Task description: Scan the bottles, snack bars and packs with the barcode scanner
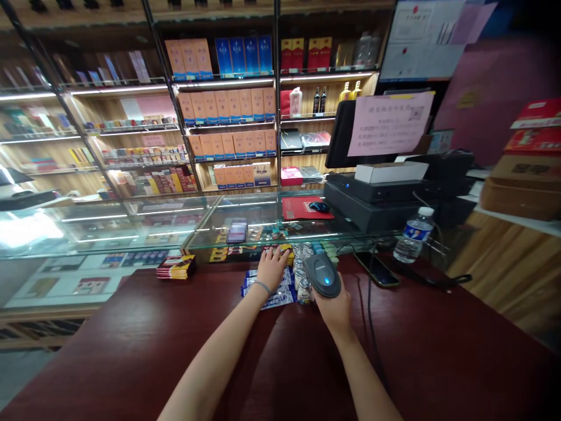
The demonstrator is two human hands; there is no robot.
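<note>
My right hand is wrapped round the handle of a dark barcode scanner with a blue light glowing on its top. The scanner hides part of a cluster of small clear bottles or jars standing on the counter. Just left of these, my left hand lies palm down with its fingers stretched out. It is over blue and white packets. Yellow packs are partly covered near its fingertips.
A stack of red and yellow packets sits to the left on the dark red counter. On the right are a phone, a water bottle and a cable. Behind runs a glass display case, with a monitor on the right.
</note>
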